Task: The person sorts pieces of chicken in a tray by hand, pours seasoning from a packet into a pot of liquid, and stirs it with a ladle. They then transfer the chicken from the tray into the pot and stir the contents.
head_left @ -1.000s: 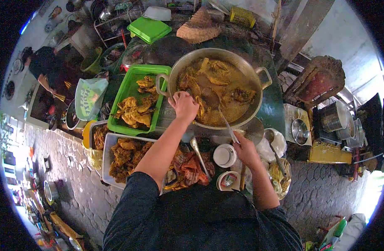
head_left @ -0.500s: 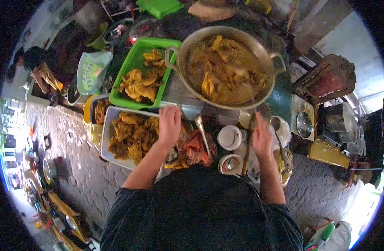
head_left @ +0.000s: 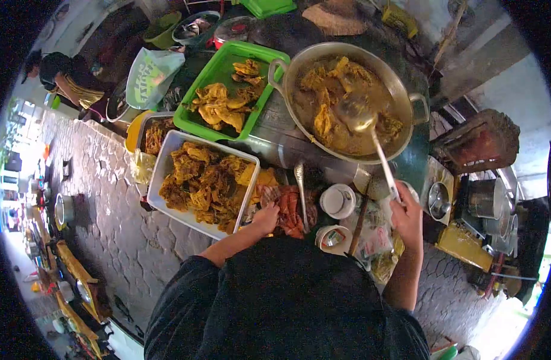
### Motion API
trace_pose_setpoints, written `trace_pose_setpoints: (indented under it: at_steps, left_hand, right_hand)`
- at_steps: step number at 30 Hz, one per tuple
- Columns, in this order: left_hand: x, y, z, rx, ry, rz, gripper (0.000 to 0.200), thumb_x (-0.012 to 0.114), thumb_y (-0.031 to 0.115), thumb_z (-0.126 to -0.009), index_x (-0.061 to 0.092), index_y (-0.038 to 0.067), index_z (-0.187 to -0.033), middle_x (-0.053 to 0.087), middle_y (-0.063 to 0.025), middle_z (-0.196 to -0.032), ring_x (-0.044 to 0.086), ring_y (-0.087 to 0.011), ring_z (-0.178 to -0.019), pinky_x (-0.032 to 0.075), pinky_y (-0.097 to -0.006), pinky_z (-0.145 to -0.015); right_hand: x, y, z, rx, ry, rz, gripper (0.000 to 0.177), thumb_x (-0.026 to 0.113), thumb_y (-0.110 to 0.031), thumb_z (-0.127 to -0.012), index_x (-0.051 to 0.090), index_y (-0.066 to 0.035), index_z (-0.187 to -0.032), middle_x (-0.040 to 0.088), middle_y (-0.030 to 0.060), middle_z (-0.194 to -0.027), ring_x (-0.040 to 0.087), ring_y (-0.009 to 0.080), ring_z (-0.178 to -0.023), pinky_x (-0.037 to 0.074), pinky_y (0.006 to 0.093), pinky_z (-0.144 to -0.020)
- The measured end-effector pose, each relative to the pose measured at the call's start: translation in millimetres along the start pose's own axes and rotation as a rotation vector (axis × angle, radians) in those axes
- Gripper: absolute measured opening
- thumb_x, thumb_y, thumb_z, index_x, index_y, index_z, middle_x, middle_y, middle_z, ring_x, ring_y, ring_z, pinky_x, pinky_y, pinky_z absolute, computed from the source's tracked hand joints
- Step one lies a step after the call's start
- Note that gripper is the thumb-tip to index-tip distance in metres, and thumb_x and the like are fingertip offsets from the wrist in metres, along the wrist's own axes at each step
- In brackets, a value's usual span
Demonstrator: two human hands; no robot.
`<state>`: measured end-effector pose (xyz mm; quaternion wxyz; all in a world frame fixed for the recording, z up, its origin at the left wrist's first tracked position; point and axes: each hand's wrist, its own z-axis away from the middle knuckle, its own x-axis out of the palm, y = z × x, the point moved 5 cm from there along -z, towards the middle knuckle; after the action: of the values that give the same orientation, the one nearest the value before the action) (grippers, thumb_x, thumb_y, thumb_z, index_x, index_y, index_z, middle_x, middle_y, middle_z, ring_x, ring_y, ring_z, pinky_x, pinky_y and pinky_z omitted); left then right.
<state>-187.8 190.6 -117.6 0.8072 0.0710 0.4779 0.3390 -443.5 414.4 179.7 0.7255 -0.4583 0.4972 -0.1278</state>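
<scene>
My right hand (head_left: 407, 215) is closed around the pale handle of a ladle (head_left: 382, 153). The ladle's round metal bowl dips into brown sauce with chicken pieces (head_left: 325, 123), inside a large two-handled metal pan (head_left: 286, 90). My left hand (head_left: 266, 219) is low beside the white tub, its fingers closed at the edge of a crumpled reddish cloth (head_left: 290, 210). Cooked yellow-brown chicken pieces (head_left: 200, 180) fill the white tub (head_left: 253, 180). More chicken (head_left: 220, 107) lies in a green tray (head_left: 182, 114) beyond it.
A metal spoon (head_left: 301, 192), two white containers (head_left: 338, 201) and a wooden stick (head_left: 359, 225) lie between my hands. Plastic bags (head_left: 373, 240) are below my right hand. A printed bag (head_left: 149, 78) stands at the left. Another person (head_left: 62, 75) is at the far left.
My right hand now holds the ladle, with its bowl in the pan; before, the hand was blurred above the utensils. My left hand has dropped from over the white tub's edge to the cloth.
</scene>
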Motion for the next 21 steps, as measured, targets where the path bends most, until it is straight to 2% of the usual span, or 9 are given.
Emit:
trace_pose_setpoints:
  at_steps: [4, 6, 7, 8, 10, 14, 17, 19, 21]
  left_hand:
    - [-23, 8, 0, 0.028, 0.18, 0.161, 0.022, 0.049, 0.02, -0.088, 0.052, 0.001, -0.1, 0.051, -0.023, -0.105, 0.052, -0.0392, -0.098, 0.045, -0.0461, -0.081]
    - [-27, 7, -1, -0.033, 0.206, 0.214, 0.022, 0.05, 0.021, -0.087, 0.052, 0.002, -0.097, 0.053, -0.0233, -0.101, 0.053, -0.0399, -0.096, 0.045, -0.0468, -0.079]
    - [-24, 2, -3, -0.036, 0.236, 0.267, 0.022, 0.052, 0.023, -0.086, 0.053, 0.002, -0.093, 0.053, -0.0227, -0.097, 0.053, -0.0401, -0.092, 0.044, -0.0468, -0.077]
    - [-23, 0, -5, -0.037, 0.267, 0.32, 0.024, 0.053, 0.025, -0.086, 0.053, 0.001, -0.09, 0.054, -0.022, -0.093, 0.054, -0.0403, -0.088, 0.044, -0.0468, -0.074]
    - [-31, 5, 1, 0.009, 0.308, 0.363, 0.025, 0.056, 0.026, -0.085, 0.053, 0.001, -0.086, 0.054, -0.0208, -0.089, 0.055, -0.0394, -0.084, 0.044, -0.0462, -0.072]
    - [-48, 15, 11, -0.036, 0.319, 0.486, 0.029, 0.063, 0.027, -0.081, 0.052, 0.0, -0.079, 0.056, -0.0179, -0.083, 0.058, -0.0332, -0.078, 0.044, -0.0421, -0.068]
    - [-58, 19, 20, -0.025, 0.332, 0.609, 0.027, 0.065, 0.024, -0.08, 0.054, 0.0, -0.083, 0.059, -0.0168, -0.081, 0.059, -0.0277, -0.075, 0.045, -0.0371, -0.068]
    - [-66, 18, 26, -0.008, 0.386, 0.652, 0.025, 0.064, 0.022, -0.081, 0.054, 0.0, -0.085, 0.06, -0.0165, -0.081, 0.059, -0.0269, -0.074, 0.045, -0.036, -0.067]
    - [-70, 19, 32, 0.04, 0.374, 0.784, 0.022, 0.062, 0.019, -0.082, 0.055, -0.001, -0.09, 0.06, -0.0143, -0.08, 0.059, -0.025, -0.073, 0.045, -0.0363, -0.067]
  right_hand:
    - [16, 12, 2, 0.001, -0.169, -0.048, 0.046, 0.054, -0.003, -0.08, 0.052, -0.008, -0.126, 0.058, -0.0009, -0.088, 0.037, 0.0018, -0.051, 0.03, 0.02, -0.044]
    - [31, 18, -4, 0.072, -0.243, 0.057, 0.044, 0.054, -0.004, -0.08, 0.053, -0.007, -0.124, 0.061, 0.0016, -0.095, 0.048, 0.0066, -0.06, 0.04, 0.0224, -0.051]
    - [39, 14, -10, -0.178, -0.177, 0.109, 0.043, 0.054, -0.006, -0.08, 0.053, -0.005, -0.123, 0.063, 0.0099, -0.106, 0.061, 0.0181, -0.082, 0.047, 0.0273, -0.069]
    - [42, 5, -14, -0.18, -0.17, 0.112, 0.043, 0.054, -0.006, -0.08, 0.053, -0.005, -0.123, 0.063, 0.0099, -0.106, 0.061, 0.0181, -0.082, 0.047, 0.0273, -0.069]
    - [53, -11, -19, -0.101, -0.219, 0.176, 0.042, 0.054, -0.006, -0.08, 0.053, -0.003, -0.122, 0.06, 0.0183, -0.112, 0.058, 0.0267, -0.105, 0.045, 0.0299, -0.085]
    - [59, -14, -26, -0.265, -0.141, 0.167, 0.041, 0.054, -0.007, -0.079, 0.053, -0.003, -0.12, 0.059, 0.0202, -0.113, 0.058, 0.0291, -0.106, 0.045, 0.0304, -0.084]
    - [42, -33, -23, -0.331, -0.1, 0.152, 0.042, 0.053, -0.006, -0.079, 0.053, -0.003, -0.121, 0.06, 0.0184, -0.11, 0.062, 0.0274, -0.093, 0.047, 0.0309, -0.077]
    - [24, -38, -21, -0.044, -0.003, 0.096, 0.043, 0.05, -0.003, -0.08, 0.05, -0.003, -0.123, 0.056, 0.0204, -0.117, 0.056, 0.0358, -0.103, 0.043, 0.0395, -0.088]
    - [19, -21, -33, -0.105, 0.068, 0.222, 0.044, 0.048, -0.002, -0.081, 0.049, -0.004, -0.125, 0.056, 0.0208, -0.117, 0.056, 0.0361, -0.103, 0.044, 0.0396, -0.087]
